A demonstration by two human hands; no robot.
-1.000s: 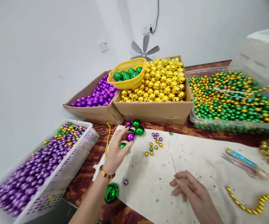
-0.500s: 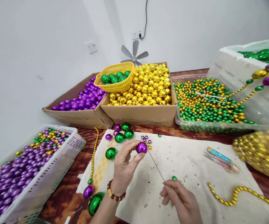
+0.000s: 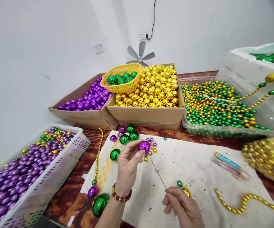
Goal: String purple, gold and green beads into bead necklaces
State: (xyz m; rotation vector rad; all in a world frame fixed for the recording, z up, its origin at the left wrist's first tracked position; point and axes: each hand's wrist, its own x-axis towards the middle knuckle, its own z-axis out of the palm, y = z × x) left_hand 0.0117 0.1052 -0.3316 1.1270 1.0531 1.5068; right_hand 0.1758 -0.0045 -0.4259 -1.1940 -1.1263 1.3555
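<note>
Between the thumb and fingers of my left hand is a shiny purple bead, held above the white cloth. My right hand pinches the lower end of a thin needle. The needle slants up toward the underside of the bead; whether its tip touches the bead I cannot tell. Beside my right fingers lie a small green bead and a gold bead, the latter partly hidden. Behind my left hand are small purple and gold beads and several large green beads.
Cardboard boxes of purple beads and gold beads stand at the back. A yellow basket rests on them. A white crate is at left, a clear tub at right. Snips and a gold bead strand lie right.
My left hand has turned the purple bead slightly, and the needle tip now sits lower relative to it. The view has shifted a little, uncovering the gold bead by my right hand.
</note>
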